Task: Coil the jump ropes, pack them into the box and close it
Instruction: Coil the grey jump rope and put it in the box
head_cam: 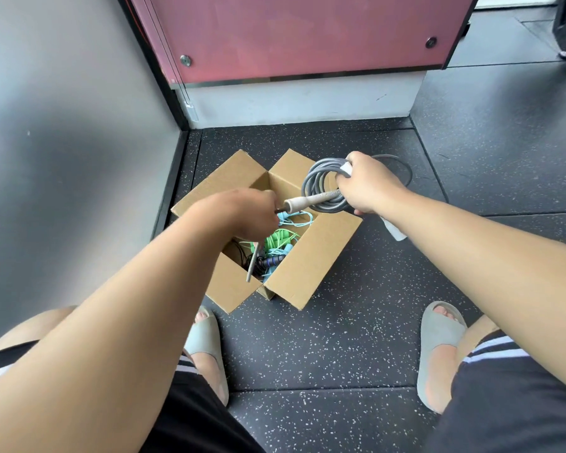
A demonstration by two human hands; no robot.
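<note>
Tangle of jump ropes (276, 240), green, pale blue and black, lies in the open cardboard box (314, 256) on the speckled floor, flaps spread. Above it the left hand (239, 214) curls its fingers round the dark end of a beige handle (303, 201); its fingertips are hidden. Just beyond, the right hand (368, 186) grips the coiled grey jump rope (321, 181) over the box's far corner. A white handle (394, 228) shows under that wrist, partly covered by the arm.

box (307, 259): matt brown cardboard, under the grip
grey rope (312, 178): smooth, faintly glossy plastic, in the grip
handle (307, 201): matt beige plastic
floor (324, 348): grainy speckled rubber
</note>
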